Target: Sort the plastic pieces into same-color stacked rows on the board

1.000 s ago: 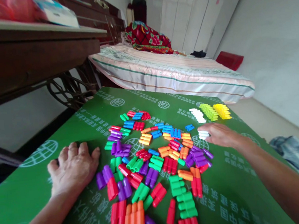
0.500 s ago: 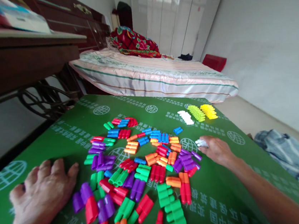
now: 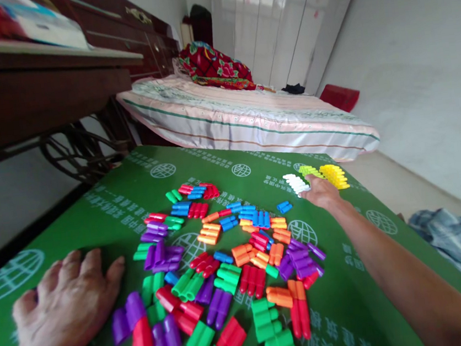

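My left hand (image 3: 67,297) rests on the green board (image 3: 107,226) at the left, fingers spread, holding nothing. My right hand (image 3: 323,191) reaches to the far right, its fingers closed on a white bullet-shaped toy block, mostly hidden, at the near end of the white block row (image 3: 294,183). Just beyond the fingers is a lime-green block row (image 3: 310,171), partly covered by the hand. To its right lies a yellow block row (image 3: 334,176). Loose purple blocks (image 3: 123,318) sit close to my left hand.
Several scattered blocks cover the middle, among them green blocks (image 3: 265,316), red blocks (image 3: 252,280), orange blocks (image 3: 209,233) and blue blocks (image 3: 284,207). A bed (image 3: 249,115) stands behind the board. A dark wooden table (image 3: 38,89) is at left; a checked cloth (image 3: 455,242) lies at right.
My right hand has moved forward with the white block, from beside the printed globe to the white row. My left hand has stayed in place. The view has shifted slightly.
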`<state>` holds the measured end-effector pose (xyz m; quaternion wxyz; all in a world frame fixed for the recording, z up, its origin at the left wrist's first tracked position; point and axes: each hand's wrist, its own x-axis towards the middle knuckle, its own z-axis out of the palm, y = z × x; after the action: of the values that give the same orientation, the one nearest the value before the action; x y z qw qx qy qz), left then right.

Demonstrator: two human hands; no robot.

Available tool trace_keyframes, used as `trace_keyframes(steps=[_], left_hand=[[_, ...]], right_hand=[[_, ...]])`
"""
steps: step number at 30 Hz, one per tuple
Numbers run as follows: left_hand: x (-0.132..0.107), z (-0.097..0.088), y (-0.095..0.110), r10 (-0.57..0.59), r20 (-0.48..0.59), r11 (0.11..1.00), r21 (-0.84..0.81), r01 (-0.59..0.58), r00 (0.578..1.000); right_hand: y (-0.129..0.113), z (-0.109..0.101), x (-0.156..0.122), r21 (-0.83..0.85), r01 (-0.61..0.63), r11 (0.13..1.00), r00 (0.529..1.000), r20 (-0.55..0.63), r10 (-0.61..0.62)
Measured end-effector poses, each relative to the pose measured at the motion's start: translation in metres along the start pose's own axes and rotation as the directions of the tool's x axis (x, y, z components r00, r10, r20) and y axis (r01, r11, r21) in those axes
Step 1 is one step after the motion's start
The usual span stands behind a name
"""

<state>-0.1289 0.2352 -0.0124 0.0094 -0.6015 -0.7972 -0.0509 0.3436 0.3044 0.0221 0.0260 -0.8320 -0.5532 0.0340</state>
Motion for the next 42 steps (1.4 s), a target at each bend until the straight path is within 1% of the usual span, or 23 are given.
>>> trace_keyframes(steps=[4, 9, 14, 17, 22, 27, 31, 34, 37, 40, 42], left_hand=[[-0.006, -0.006, 0.007, -0.038, 0.001, 0.999, 0.013, 0.038, 0.999], [-0.008, -0.012, 0.01, -0.039, 0.008, 0.999, 0.02, 0.039, 0.999], [-0.006, -0.011, 0.009, -0.033, 0.022, 0.999, 0.032, 0.032, 0.999], [-0.006, -0.008, 0.008, -0.025, 0.013, 0.999, 0.041, 0.024, 1.0], [-0.008, -0.01, 0.011, -0.039, 0.025, 0.999, 0.035, 0.038, 0.999], [-0.008, -0.011, 0.011, -0.042, 0.024, 0.999, 0.023, 0.041, 0.999], [-0.008, -0.012, 0.011, -0.043, 0.027, 0.999, 0.016, 0.043, 0.999], [-0.009, -0.014, 0.012, -0.051, 0.03, 0.999, 0.013, 0.051, 0.998], [-0.01, -0.015, 0.013, -0.046, 0.037, 0.999, 0.026, 0.045, 0.998], [-0.01, -0.014, 0.012, -0.026, 0.03, 0.999, 0.039, 0.025, 0.999], [-0.009, -0.014, 0.011, -0.016, 0.031, 0.999, 0.04, 0.014, 0.999]], right_hand=[[0.0, 0.003, 0.008, -0.003, -0.004, 1.0, 1.0, 0.018, 0.004], [-0.001, 0.002, 0.012, 0.001, 0.006, 1.0, 1.0, 0.014, -0.006], [-0.003, 0.001, 0.014, 0.011, 0.006, 1.0, 1.0, 0.01, -0.006], [-0.002, 0.003, 0.015, 0.022, 0.008, 1.0, 1.0, 0.009, -0.009], [0.004, 0.007, 0.016, 0.059, 0.022, 0.998, 1.0, -0.002, -0.022], [0.015, 0.006, 0.018, 0.129, -0.002, 0.992, 0.998, -0.06, 0.01], [0.023, 0.004, 0.018, 0.167, -0.006, 0.986, 0.997, -0.076, 0.018], [0.025, 0.006, 0.014, 0.192, -0.005, 0.981, 0.995, -0.095, 0.024], [0.027, 0.01, 0.005, 0.264, -0.001, 0.965, 0.996, -0.088, 0.025], [0.03, 0.016, -0.012, 0.329, 0.021, 0.944, 0.999, -0.037, -0.01], [0.033, 0.021, -0.03, 0.36, 0.055, 0.931, 0.998, -0.01, -0.055]])
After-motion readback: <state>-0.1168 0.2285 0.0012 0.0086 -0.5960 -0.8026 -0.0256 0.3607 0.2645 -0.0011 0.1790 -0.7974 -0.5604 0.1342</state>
